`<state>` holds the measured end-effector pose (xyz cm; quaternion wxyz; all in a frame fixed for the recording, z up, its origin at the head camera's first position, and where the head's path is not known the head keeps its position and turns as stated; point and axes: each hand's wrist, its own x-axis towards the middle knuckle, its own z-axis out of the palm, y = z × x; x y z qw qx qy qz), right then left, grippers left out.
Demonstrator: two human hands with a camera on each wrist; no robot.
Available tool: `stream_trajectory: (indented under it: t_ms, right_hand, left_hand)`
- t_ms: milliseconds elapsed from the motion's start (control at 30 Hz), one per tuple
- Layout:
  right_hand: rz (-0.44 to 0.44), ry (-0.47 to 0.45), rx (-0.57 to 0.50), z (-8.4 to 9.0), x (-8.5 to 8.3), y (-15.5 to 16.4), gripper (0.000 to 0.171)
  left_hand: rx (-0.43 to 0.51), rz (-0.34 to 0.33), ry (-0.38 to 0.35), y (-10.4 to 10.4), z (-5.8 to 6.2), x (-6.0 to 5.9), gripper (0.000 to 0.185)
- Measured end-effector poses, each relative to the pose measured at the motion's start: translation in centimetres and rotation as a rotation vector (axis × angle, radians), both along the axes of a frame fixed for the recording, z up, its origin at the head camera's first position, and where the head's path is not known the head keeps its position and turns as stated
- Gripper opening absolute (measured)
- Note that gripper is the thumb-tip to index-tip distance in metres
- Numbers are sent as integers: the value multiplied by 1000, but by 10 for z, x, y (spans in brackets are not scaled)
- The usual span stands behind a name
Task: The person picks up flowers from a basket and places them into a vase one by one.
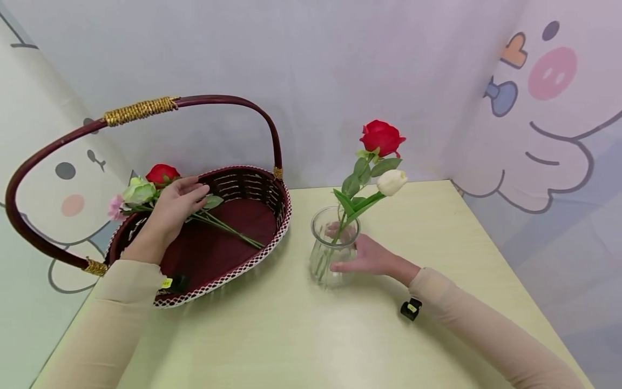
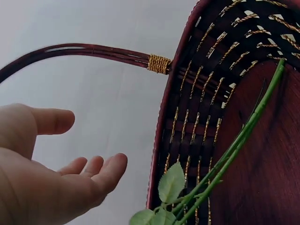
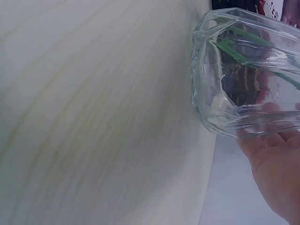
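Pale table [image 1: 437, 227] — cartoon-printed backdrop [image 1: 544, 108] behind.

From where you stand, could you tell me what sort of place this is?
Probably a staged tabletop set for flower arranging, not a shop: a pale table enclosed by cartoon-printed backdrop sheets, bearing only a wicker basket and a glass vase.

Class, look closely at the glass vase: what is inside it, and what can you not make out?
Inside the glass vase stand two stems: a red rose and a white tulip. The right hand behind blurs the lower stems; whether there is water cannot be told.
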<state>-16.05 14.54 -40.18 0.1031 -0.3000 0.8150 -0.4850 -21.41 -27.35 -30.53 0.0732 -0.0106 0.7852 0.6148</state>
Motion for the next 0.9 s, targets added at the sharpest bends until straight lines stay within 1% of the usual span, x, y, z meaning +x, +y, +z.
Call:
stream_trajectory:
  t_ms: [133, 200, 333, 467, 567, 667, 900]
  right_hand:
    - [-3, -10, -7, 1, 1, 0, 76]
    - [-5, -17, -6, 1, 1, 0, 75]
    - [-5, -26, 1, -1, 0, 2, 75]
    - [-17, -20, 11, -1, 0, 3, 76]
    - [-16, -14, 9, -1, 0, 3, 77]
    - [-10, -21, 7, -1, -1, 1, 77]
    - [-6, -14, 14, 1, -1, -1, 80]
  left_hand:
    - [61, -25, -125, -10, -8, -5, 85]
    - [81, -46, -169, -15, -12, -7, 85]
    - [168, -71, -244, -23, -18, -11, 80]
    - [267, -70, -308, -26, -24, -16, 74]
    - [338, -75, -350, -27, -30, -21, 70]
    - [397, -78, -382, -32, -35, -24, 72]
    - [466, -67, -428, -38, -38, -28, 73]
